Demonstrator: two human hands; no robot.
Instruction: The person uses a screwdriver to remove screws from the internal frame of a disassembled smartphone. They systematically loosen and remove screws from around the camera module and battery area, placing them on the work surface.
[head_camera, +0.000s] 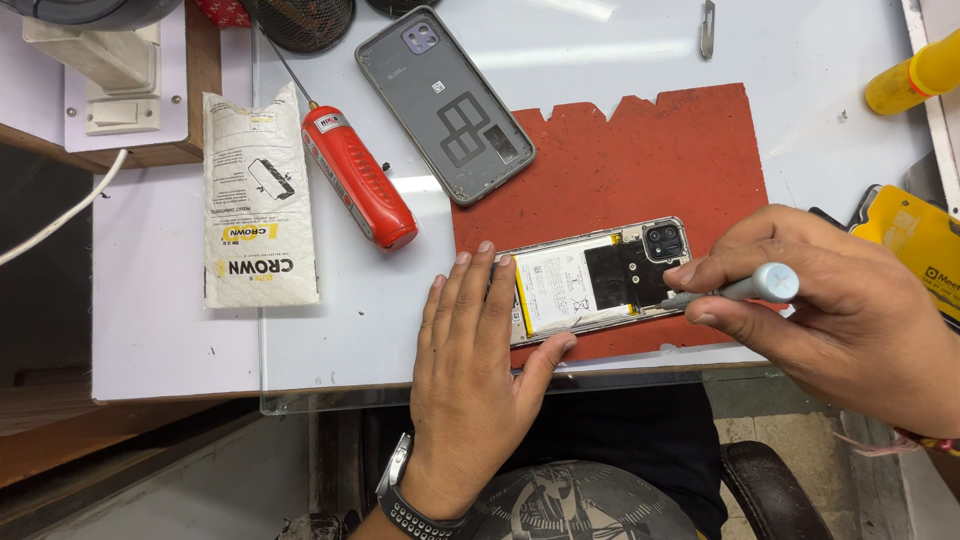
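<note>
While left fingers (470, 300) lie flat on the opened phone (600, 280), right fingers (715, 290) pinch a screwdriver (745, 288) at its edge.

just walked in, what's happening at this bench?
A person is working on an opened smartphone with its battery exposed, lying on a red-brown mat on the white table. The left hand lies flat, pressing the phone's lower end. The right hand holds a pale grey-handled screwdriver with its tip at the phone's edge near the camera module. The removed grey back cover lies apart, beside a red-handled tool.
</note>
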